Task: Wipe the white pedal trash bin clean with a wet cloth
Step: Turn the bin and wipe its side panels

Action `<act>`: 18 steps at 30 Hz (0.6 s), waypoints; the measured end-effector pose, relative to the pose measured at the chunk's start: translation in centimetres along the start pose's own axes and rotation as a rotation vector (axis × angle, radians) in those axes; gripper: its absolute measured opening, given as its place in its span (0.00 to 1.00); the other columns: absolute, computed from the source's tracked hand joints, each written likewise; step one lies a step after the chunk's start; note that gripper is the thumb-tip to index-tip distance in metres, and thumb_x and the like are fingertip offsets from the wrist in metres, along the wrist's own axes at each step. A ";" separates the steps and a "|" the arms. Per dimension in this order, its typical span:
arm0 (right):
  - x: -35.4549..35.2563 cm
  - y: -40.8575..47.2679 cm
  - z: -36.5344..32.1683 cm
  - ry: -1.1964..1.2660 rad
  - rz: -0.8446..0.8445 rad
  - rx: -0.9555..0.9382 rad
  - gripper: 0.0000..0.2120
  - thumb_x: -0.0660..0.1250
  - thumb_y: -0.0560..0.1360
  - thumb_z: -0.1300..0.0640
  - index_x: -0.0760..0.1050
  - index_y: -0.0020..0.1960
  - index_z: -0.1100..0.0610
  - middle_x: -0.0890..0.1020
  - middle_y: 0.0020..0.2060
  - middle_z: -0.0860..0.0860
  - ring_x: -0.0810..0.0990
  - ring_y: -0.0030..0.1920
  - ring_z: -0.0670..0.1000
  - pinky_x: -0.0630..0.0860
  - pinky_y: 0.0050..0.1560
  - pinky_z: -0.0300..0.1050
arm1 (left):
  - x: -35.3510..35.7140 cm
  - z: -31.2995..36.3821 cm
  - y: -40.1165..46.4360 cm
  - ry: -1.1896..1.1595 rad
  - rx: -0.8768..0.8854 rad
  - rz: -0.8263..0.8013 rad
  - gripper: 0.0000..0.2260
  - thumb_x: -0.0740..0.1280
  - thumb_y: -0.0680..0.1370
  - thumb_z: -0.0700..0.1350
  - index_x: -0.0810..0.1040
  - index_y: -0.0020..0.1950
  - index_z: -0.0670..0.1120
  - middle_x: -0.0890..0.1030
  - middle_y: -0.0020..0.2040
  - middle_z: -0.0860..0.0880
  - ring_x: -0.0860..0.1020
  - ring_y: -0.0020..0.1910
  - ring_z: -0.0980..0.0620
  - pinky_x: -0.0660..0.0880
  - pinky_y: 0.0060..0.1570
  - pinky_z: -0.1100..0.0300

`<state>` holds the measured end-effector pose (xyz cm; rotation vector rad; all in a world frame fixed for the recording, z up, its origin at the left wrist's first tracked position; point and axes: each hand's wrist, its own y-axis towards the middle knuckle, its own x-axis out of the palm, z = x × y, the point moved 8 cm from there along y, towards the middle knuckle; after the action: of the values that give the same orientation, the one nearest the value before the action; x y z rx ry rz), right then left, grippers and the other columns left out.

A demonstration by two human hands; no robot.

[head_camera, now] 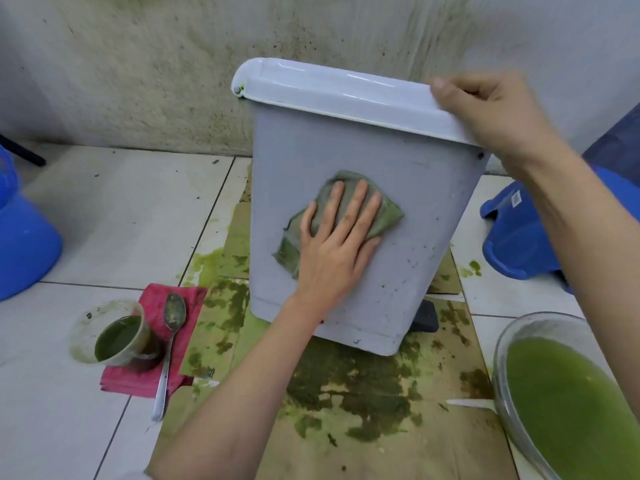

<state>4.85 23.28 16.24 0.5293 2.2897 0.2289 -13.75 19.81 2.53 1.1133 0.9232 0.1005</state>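
The white pedal trash bin [415, 209] stands tilted on stained cardboard, lid closed, its black pedal [425, 318] showing at the bottom right. My left hand [337, 237] lies flat with straight fingers on a green-stained wet cloth [384, 216] and presses it against the bin's broad side. My right hand [491, 112] grips the right end of the lid [329, 86], fingers curled over its edge. Small dark specks dot the bin's lower right side.
Cardboard [363, 393] smeared with green sludge covers the tiled floor under the bin. At the left sit a cup of green liquid [117, 337] and a spoon [171, 341] on a red cloth [152, 375]. A clear bowl of green water [571, 403] is at the right. Blue plastic items [519, 237] flank both sides.
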 end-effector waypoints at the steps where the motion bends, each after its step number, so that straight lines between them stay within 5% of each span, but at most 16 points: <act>1: 0.1 -0.2 0.1 0.010 -0.003 -0.001 0.12 0.64 0.73 0.39 0.81 0.48 0.44 0.81 0.47 0.41 0.76 0.52 0.43 0.71 0.58 0.48 | 1.1 0.2 -0.4 0.050 0.038 -0.073 0.23 0.58 0.81 0.53 0.60 0.75 0.48 0.61 0.74 0.49 0.57 0.75 0.46 0.58 0.70 0.43; 6: 0.1 -0.6 -0.3 0.041 0.006 0.000 0.12 0.63 0.76 0.43 0.80 0.55 0.45 0.80 0.50 0.38 0.76 0.55 0.41 0.72 0.61 0.47 | 3.3 1.1 -8.0 0.155 0.389 -0.259 0.25 0.51 0.82 0.53 0.51 0.78 0.50 0.58 0.77 0.51 0.54 0.76 0.46 0.48 0.74 0.44; 9: 0.0 -1.1 -0.3 -0.016 0.055 -0.010 0.14 0.61 0.77 0.41 0.79 0.56 0.43 0.80 0.54 0.42 0.74 0.59 0.45 0.70 0.61 0.49 | 1.9 1.8 -9.6 0.213 0.567 -0.319 0.23 0.45 0.84 0.50 0.46 0.78 0.50 0.45 0.79 0.50 0.49 0.77 0.46 0.44 0.74 0.46; 13: 0.0 -1.2 -0.1 0.005 0.075 -0.025 0.14 0.60 0.77 0.42 0.78 0.58 0.44 0.78 0.59 0.47 0.70 0.64 0.51 0.66 0.66 0.54 | 2.3 1.9 -8.7 0.252 0.523 -0.291 0.26 0.52 0.81 0.51 0.49 0.78 0.51 0.56 0.77 0.52 0.52 0.76 0.47 0.46 0.75 0.46; 18: -0.2 -0.8 0.1 0.028 0.057 -0.035 0.15 0.59 0.80 0.48 0.78 0.61 0.52 0.77 0.60 0.53 0.72 0.64 0.52 0.66 0.66 0.52 | 2.0 3.3 -0.3 0.180 0.210 -0.144 0.24 0.55 0.81 0.51 0.57 0.76 0.49 0.62 0.74 0.49 0.57 0.75 0.45 0.58 0.71 0.44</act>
<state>4.79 22.46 16.09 0.5771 2.2951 0.3054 -10.37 18.28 1.54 1.2418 1.1935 -0.0156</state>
